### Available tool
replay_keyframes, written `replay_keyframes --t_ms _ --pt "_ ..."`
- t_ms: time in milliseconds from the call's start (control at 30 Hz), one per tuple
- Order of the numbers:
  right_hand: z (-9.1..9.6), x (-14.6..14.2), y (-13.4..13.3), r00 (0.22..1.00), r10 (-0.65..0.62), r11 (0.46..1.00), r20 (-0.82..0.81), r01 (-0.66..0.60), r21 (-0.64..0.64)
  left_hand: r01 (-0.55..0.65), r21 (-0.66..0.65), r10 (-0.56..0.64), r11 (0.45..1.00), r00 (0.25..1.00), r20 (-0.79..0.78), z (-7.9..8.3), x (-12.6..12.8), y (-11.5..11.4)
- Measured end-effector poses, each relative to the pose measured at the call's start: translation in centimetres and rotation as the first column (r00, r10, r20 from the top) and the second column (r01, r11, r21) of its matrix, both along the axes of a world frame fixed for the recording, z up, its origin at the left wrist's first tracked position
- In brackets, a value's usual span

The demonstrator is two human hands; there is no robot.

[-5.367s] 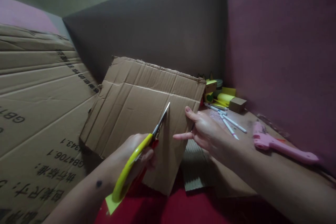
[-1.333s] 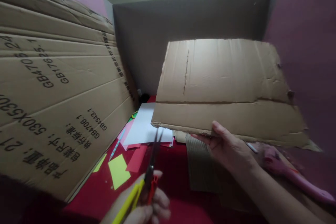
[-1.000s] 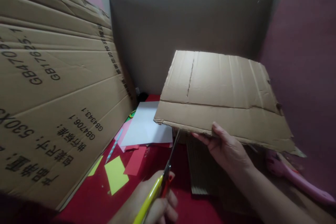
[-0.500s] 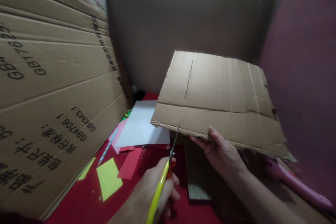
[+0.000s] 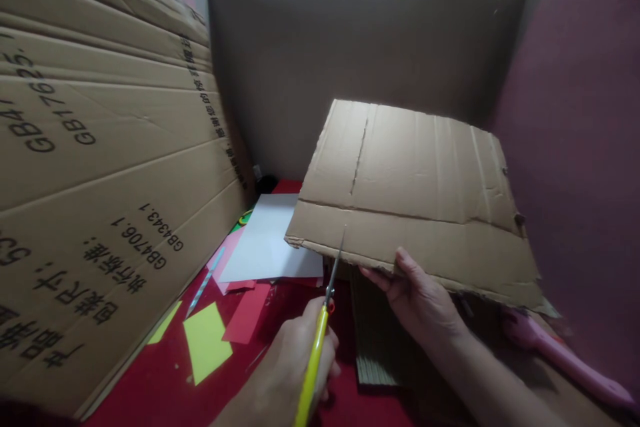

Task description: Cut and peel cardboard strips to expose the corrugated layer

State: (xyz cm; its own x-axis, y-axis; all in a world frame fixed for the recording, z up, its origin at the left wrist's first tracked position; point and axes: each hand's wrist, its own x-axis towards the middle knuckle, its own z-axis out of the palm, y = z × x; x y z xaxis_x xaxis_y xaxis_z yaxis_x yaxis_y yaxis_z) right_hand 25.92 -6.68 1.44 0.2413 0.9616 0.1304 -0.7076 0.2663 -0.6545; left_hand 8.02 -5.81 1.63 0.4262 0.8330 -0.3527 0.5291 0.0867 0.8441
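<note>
My left hand (image 5: pixel 295 353) is wrapped round a pair of scissors (image 5: pixel 316 353) with a yellow handle and a bit of red by the pivot. Their narrow blade crosses the near edge of a brown cardboard piece (image 5: pixel 425 167), its tip on the upper face. The other blade is hidden. My right hand (image 5: pixel 425 300) grips that same edge farther right, thumb on top and fingers underneath, holding the piece up at a tilt. A dark, ragged slit runs through the cardboard's left part, above a crosswise crease.
A large printed cardboard panel (image 5: pixel 115 167) stands at the left. On the red surface (image 5: pixel 270 407) lie white paper (image 5: pixel 260 240), yellow paper (image 5: pixel 207 343), red paper (image 5: pixel 247 313) and a striped pencil (image 5: pixel 206 280). A stack of ribbed sheets (image 5: pixel 375 347) and a pink-handled object (image 5: pixel 575 363) sit at the right.
The yellow scissors handle has swung right, nearer the other handle, and the red part shows less. The cardboard has shifted only slightly, still in my right hand.
</note>
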Motion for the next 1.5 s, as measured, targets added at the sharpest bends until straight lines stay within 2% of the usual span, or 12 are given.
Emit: replay_keyframes --t_ms 367,767,967,1067,1300,1500 --pt "-0.4 0.2 0.0 0.998 0.016 0.999 -0.056 -0.018 -0.031 -0.006 0.118 0.005 0.993 1.000 0.008 1.4 -0.1 -0.2" --pt "-0.4 0.1 -0.1 0.988 -0.045 0.996 -0.147 0.033 -0.085 0.038 0.076 -0.043 0.996 0.997 0.061 1.1 -0.1 0.3" --pt "-0.4 0.1 -0.2 0.988 -0.073 0.993 -0.133 0.060 -0.102 0.032 0.187 -0.020 0.982 0.998 -0.066 0.5 0.1 -0.1" --pt "-0.3 0.2 -0.3 0.986 -0.078 0.992 -0.148 0.062 -0.113 0.068 0.212 -0.045 0.975 0.992 -0.115 0.3 0.1 -0.1" --pt "-0.3 0.3 -0.4 0.976 -0.095 0.988 -0.197 0.068 -0.141 0.151 0.273 -0.096 0.950 0.974 -0.205 0.8 -0.2 -0.4" --pt "-0.5 0.5 -0.6 0.973 -0.101 0.984 -0.208 0.067 -0.164 0.165 0.316 -0.119 0.934 0.980 -0.160 0.9 -0.1 -1.0"
